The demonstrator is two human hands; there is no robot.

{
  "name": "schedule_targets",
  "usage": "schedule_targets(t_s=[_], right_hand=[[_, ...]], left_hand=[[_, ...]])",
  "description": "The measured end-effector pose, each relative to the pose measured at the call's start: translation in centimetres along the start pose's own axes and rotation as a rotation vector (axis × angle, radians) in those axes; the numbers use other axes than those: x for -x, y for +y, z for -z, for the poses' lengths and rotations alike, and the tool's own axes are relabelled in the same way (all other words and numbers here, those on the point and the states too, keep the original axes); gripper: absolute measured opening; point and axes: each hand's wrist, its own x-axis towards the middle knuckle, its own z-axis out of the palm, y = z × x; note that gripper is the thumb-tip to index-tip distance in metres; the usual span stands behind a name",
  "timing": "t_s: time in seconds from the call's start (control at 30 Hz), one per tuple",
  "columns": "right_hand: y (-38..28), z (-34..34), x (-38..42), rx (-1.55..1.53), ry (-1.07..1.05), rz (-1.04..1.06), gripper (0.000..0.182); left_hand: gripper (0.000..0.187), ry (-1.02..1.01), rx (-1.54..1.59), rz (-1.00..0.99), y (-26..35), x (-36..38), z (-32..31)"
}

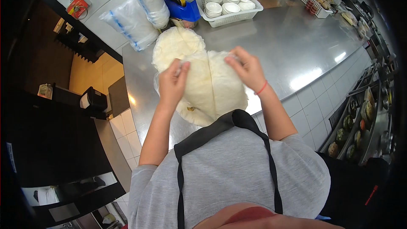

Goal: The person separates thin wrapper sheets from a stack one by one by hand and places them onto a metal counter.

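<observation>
— Where do we stand with the bag?

— We have a clear plastic bag of pale flat rounds, flatbreads by the look of them, standing on the steel counter right in front of us. Our left hand is closed on the plastic at the bag's upper left, fingers pinching a fold. Our right hand pinches the film at the upper right in the same way.

— Is it open yet?

— We judge the mouth is only being worked on; we cannot tell if it is already parted. Nothing has come out: no round lies loose on the counter.

— What else holds things around us?

— Behind the bag sits a white basket with stacked small white bowls in it. To its left is a blue tape dispenser, and further left lie two sleeves of clear plastic containers. Far right, another white basket holds small items we cannot make out, and trays of food run along the right edge.
</observation>
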Motion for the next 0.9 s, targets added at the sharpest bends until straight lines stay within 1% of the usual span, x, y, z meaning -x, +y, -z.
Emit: schedule_targets(t_s=[0.03, 0.1, 0.23, 0.3, 0.33, 0.4, 0.5, 0.53, 0.57, 0.6, 0.67, 0.7, 0.77, 0.8, 0.83, 0.87, 0.9], right_hand=[[0.8, 0.6, -0.1, -0.020, 0.096, 0.039, 0.018], [2.0, 1.9, -0.5, -0.127, 0.213, 0.019, 0.017], [1.9, 4.4, -0.6, -0.119, 0.293, 0.023, 0.017], [2.0, 5.3, -0.7, -0.129, 0.346, 0.006, 0.016], [2.3, 5.8, -0.8, -0.142, 0.374, 0.046, 0.015], [2.1, 7.0, -0.6, -0.155, 0.394, 0.026, 0.015], [2.6, 8.7, -0.1, -0.146, 0.415, -0.002, 0.016], [2.8, 9.0, 0.0, -0.103, 0.439, -0.009, 0.016], [3.2, 9.4, 0.1, -0.060, 0.463, -0.019, 0.016], [3.7, 10.0, 0.3, -0.061, 0.466, -0.020, 0.016], [5.2, 11.5, 0.6, 0.049, 0.565, -0.048, 0.016], [6.6, 13.1, 1.1, 0.050, 0.568, -0.048, 0.016], [9.1, 16.0, 2.0, 0.070, 0.691, -0.017, 0.016], [8.4, 16.2, 2.1, 0.069, 0.695, -0.013, 0.016], [6.9, 16.3, 2.4, -0.037, 0.632, -0.090, 0.015], [5.9, 16.1, 2.7, -0.142, 0.564, -0.171, 0.015], [5.4, 15.4, 2.5, -0.142, 0.564, -0.179, 0.015]], left_hand=[[0.022, 0.003, -0.001, 0.002, -0.3, -0.1, 0.6], [0.021, 0.217, 0.359, 0.039, -0.7, -0.5, 1.5], [0.021, 0.278, 0.304, 0.016, -1.3, -0.4, 3.5], [0.019, 0.341, 0.342, 0.011, -0.8, -0.3, 4.2], [0.019, 0.338, 0.343, 0.009, -0.9, -0.3, 4.7], [0.019, 0.414, 0.403, 0.020, -1.2, -0.3, 5.9], [0.021, 0.391, 0.406, 0.037, -3.0, 0.1, 8.2], [0.023, 0.419, 0.376, 0.040, -3.1, 0.2, 8.6], [0.023, 0.415, 0.376, 0.040, -3.1, 0.2, 9.0], [0.022, 0.463, 0.378, 0.050, -3.2, 0.1, 9.5], [0.022, 0.565, 0.376, 0.061, -3.9, 0.0, 10.9], [0.022, 0.562, 0.378, 0.060, -4.1, -0.1, 11.7], [0.021, 0.630, 0.495, 0.086, -3.9, 0.0, 13.6], [0.029, 0.555, 0.468, 0.120, -4.2, 0.2, 14.4], [0.029, 0.554, 0.467, 0.117, -4.2, 0.0, 14.0], [0.036, 0.418, 0.264, 0.174, -4.0, 0.0, 13.0], [0.044, 0.278, 0.061, 0.231, -3.7, 0.1, 11.9]])
